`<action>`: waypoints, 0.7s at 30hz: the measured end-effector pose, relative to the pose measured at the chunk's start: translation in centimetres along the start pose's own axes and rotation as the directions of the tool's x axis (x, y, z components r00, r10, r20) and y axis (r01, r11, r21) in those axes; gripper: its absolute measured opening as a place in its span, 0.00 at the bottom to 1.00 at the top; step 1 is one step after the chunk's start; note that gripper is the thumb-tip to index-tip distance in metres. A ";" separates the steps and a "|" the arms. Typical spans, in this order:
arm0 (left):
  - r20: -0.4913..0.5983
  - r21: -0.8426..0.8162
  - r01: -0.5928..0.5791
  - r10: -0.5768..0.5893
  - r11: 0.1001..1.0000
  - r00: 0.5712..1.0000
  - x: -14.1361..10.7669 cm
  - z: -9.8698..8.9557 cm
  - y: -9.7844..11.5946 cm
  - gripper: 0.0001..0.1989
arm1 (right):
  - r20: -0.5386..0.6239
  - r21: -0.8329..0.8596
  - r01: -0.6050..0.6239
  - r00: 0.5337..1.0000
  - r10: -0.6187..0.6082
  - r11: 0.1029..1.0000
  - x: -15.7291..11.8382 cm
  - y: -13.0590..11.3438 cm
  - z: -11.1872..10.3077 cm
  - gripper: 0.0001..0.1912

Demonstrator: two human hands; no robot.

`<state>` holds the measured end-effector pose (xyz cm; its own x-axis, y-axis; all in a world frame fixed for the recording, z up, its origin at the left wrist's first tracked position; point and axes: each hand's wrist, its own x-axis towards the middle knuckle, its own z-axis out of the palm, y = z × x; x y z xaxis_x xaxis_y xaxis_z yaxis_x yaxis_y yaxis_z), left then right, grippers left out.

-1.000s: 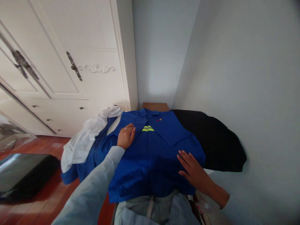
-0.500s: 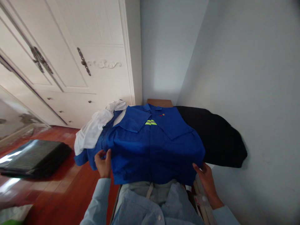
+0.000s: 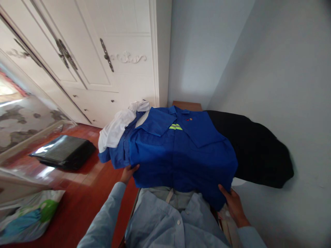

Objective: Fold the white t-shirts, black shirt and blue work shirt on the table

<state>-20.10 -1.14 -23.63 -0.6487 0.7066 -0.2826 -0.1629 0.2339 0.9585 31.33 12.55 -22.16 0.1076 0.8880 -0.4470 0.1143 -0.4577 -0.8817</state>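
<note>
A blue work jacket (image 3: 178, 155) with a yellow-green reflective strip lies spread in front of me, its sleeves folded inward over the chest. My left hand (image 3: 129, 173) pinches its lower left edge, thumb on top. At the lower right edge, my right hand (image 3: 231, 199) grips the cloth between thumb and fingers, which are partly hidden beneath it. A white garment (image 3: 117, 127) and another blue garment (image 3: 119, 153) lie beside the jacket on the left. Black cloth (image 3: 254, 151) extends from under its right side.
A white wardrobe (image 3: 134, 75) stands behind on the left, and a grey wall (image 3: 284, 86) closes the right side. On the red floor are a black case (image 3: 64, 151) and a plastic bag (image 3: 31, 218).
The view has turned left. My left hand has moved from beside the jacket's edge onto its lower left corner. The jacket's lower right corner now hangs nearer to me.
</note>
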 end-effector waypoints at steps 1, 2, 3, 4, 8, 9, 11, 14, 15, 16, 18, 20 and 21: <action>0.037 -0.025 0.024 -0.023 0.999 0.999 -0.3 -0.6 0.0 0.36 | -0.005 0.014 -0.014 1.000 0.014 1.000 -0.3 -0.3 -0.3 0.46; 0.077 -0.054 0.060 -0.056 0.997 0.995 -0.6 -1.3 0.2 0.35 | -0.015 0.032 -0.032 0.999 0.032 0.999 -0.5 -0.6 -0.6 0.47; 0.116 -0.083 0.105 -0.095 0.991 0.989 -1.0 -1.9 0.4 0.33 | -0.027 0.051 -0.049 0.998 0.050 0.997 -0.7 -0.9 -0.9 0.47; 0.145 -0.111 0.147 -0.130 0.983 0.981 -1.5 -2.6 0.7 0.32 | -0.039 0.072 -0.062 0.997 0.065 0.995 -0.9 -1.1 -1.1 0.48; 0.160 -0.175 0.246 -0.219 0.953 0.963 -3.6 -4.3 2.2 0.26 | -0.067 0.139 -0.067 0.995 0.077 0.988 -1.2 -1.5 -1.8 0.49; 0.151 -0.185 0.259 -0.233 0.948 0.961 -4.0 -4.5 2.5 0.24 | -0.067 0.146 -0.077 0.994 0.088 0.986 -1.1 -1.4 -1.9 0.49; 0.132 -0.198 0.285 -0.262 0.938 0.956 -4.5 -4.5 3.0 0.21 | -0.059 0.156 -0.113 0.991 0.123 0.981 -1.1 -1.2 -2.0 0.52; 0.126 -0.261 0.290 -0.266 0.921 0.956 -4.6 -3.9 3.6 0.22 | -0.001 0.183 -0.150 0.988 0.153 0.972 -1.3 -0.8 -2.0 0.55; 0.138 -0.295 0.284 -0.254 0.912 0.957 -4.5 -3.7 3.8 0.25 | 0.042 0.191 -0.153 0.988 0.147 0.970 -1.5 -0.7 -2.1 0.54; 0.159 -0.327 0.277 -0.237 0.903 0.958 -4.3 -3.4 3.9 0.29 | 0.090 0.193 -0.154 0.986 0.139 0.969 -1.7 -0.6 -2.1 0.53; 0.229 -0.335 0.292 -0.223 0.896 0.948 -4.1 -3.1 4.0 0.36 | 0.180 0.177 -0.161 0.975 0.129 0.971 -2.1 -0.2 -2.2 0.48; 0.318 -0.243 0.343 -0.259 0.907 0.912 -4.1 -3.2 3.6 0.40 | 0.234 0.111 -0.193 0.958 0.163 0.975 -2.5 0.4 -2.4 0.44; 0.354 -0.175 0.369 -0.292 0.913 0.888 -4.2 -3.3 3.1 0.42 | 0.251 0.075 -0.208 0.950 0.183 0.975 -2.8 0.8 -2.4 0.43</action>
<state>-20.35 -5.56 -19.33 -0.2654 0.7963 -0.5435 -0.5187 0.3573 0.7767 33.53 9.64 -21.26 -0.1252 0.7713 -0.6241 0.0153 -0.6275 -0.7785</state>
